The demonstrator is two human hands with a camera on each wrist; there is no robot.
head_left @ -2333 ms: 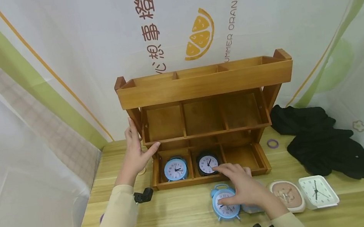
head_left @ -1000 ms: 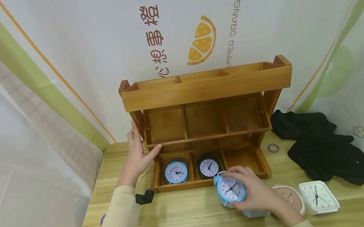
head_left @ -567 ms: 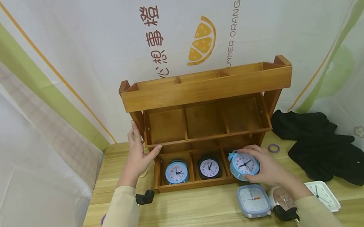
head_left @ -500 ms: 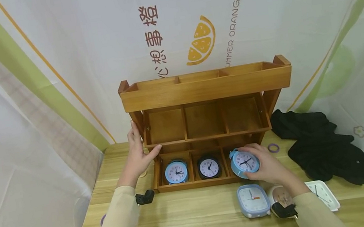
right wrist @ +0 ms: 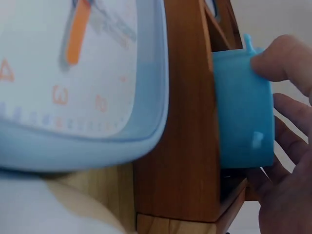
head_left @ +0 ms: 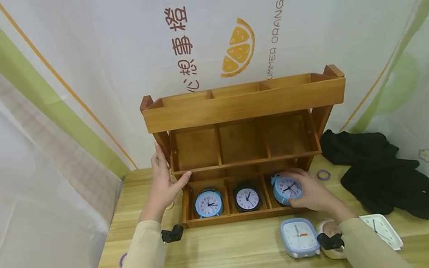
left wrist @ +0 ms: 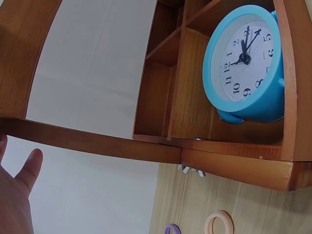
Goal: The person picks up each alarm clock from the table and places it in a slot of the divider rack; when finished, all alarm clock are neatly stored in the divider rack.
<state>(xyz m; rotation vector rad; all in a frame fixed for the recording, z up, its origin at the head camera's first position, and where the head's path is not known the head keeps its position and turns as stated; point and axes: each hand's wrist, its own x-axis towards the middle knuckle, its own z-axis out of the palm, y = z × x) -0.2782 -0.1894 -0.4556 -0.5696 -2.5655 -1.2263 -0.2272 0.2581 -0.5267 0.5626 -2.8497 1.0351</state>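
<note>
My left fingers (head_left: pixel 160 156) spread straight, my right fingers (right wrist: pixel 288 137) grip the blue clock (head_left: pixel 287 188) below right of centre, probably light, stiff, smooth, best held round its casing.

Right fingers (right wrist: pixel 293 110) partly behind blue clock (right wrist: pixel 243 112)

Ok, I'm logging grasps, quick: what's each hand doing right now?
Left hand: open, beside the wooden rack.
Right hand: holding a blue clock at the rack's lower tier.

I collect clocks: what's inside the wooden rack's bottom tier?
Left, a blue alarm clock; middle, a black alarm clock; right, a second blue alarm clock gripped by the right hand, which hides part of the tier there.
</note>
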